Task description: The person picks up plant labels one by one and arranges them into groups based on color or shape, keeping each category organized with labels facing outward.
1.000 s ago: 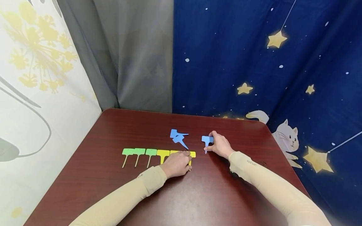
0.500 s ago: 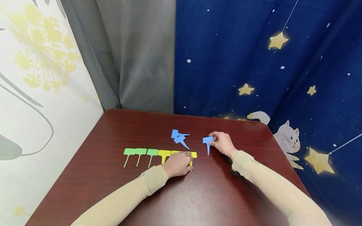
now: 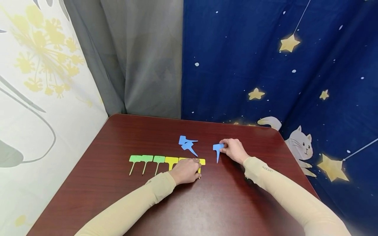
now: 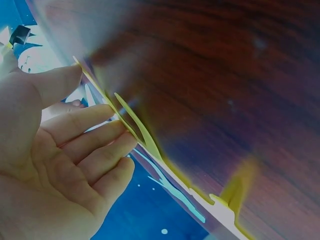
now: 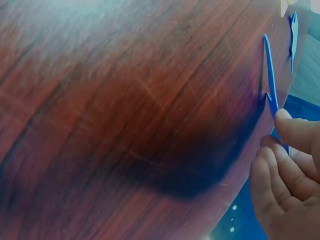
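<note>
Right thumb and fingers pinch the head of a blue tag (image 3: pixel 218 151), left of the right hand (image 3: pixel 235 150), stem toward the tabletop's (image 3: pixel 233 200) near edge. Left hand (image 3: pixel 186 171), farther off: fingers extended, touching yellow tags (image 3: pixel 171 160).

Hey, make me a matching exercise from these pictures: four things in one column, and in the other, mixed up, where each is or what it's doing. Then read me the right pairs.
Column one:
1. left hand
2. right hand
3. three green tags
4. two loose blue tags

Column two:
A. pinching a single blue tag
B. lying beyond the yellow tags
C. touching yellow tags
D. left of the yellow tags

Pairs: 1-C, 2-A, 3-D, 4-B.
</note>
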The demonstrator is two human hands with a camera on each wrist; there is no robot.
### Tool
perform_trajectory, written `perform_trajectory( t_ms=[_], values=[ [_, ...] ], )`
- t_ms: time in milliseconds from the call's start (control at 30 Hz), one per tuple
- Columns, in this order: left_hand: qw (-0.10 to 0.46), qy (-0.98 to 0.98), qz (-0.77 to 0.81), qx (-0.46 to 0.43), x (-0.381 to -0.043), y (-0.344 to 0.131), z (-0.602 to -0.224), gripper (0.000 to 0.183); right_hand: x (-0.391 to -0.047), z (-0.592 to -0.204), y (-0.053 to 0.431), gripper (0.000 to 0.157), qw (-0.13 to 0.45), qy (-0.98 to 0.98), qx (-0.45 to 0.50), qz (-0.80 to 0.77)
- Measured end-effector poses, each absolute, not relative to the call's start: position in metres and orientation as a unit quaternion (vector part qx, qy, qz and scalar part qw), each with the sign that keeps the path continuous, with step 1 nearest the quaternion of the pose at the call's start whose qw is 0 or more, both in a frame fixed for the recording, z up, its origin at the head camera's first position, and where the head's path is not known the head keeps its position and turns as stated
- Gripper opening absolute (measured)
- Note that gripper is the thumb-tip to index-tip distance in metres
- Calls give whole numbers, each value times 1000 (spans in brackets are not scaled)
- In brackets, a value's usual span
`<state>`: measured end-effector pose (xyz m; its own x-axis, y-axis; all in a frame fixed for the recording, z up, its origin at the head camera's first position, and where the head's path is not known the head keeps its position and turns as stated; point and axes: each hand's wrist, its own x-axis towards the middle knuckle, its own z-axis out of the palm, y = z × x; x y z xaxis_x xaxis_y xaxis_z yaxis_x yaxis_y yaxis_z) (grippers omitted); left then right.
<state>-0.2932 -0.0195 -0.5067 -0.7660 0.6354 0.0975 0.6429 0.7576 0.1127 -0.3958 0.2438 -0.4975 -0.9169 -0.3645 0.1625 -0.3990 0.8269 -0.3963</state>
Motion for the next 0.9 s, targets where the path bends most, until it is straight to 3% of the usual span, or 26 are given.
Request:
perform_trajectory(
  t_ms=[300, 900],
  values=[
    [16, -938, -69, -340, -293, -20, -507, 19, -392, -496, 250, 32, 68, -950, 238, 193],
    [8, -939, -71, -336, -295, -22, -507, 18, -361, -506, 251, 30, 23, -933, 257, 251]
  ],
)
